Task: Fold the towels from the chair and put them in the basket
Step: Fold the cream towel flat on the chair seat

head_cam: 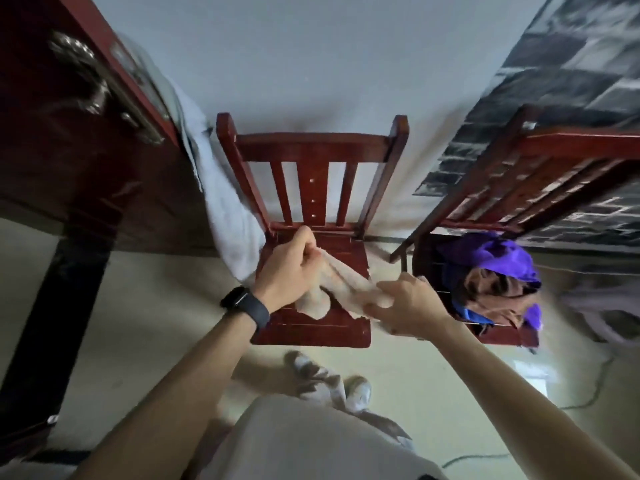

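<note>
While the beige towel point(341, 284) stretches upper-left to lower-right mid-frame, the left hand point(291, 268) clenches one end and the right hand point(403, 303) pinches the other.

Beige towel point(343, 287), red-brown chair point(311, 147) — purple and brown towels point(498, 271)

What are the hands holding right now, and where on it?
The beige towel, above the chair seat: left hand grips one bunched end, right hand the opposite end.
</note>
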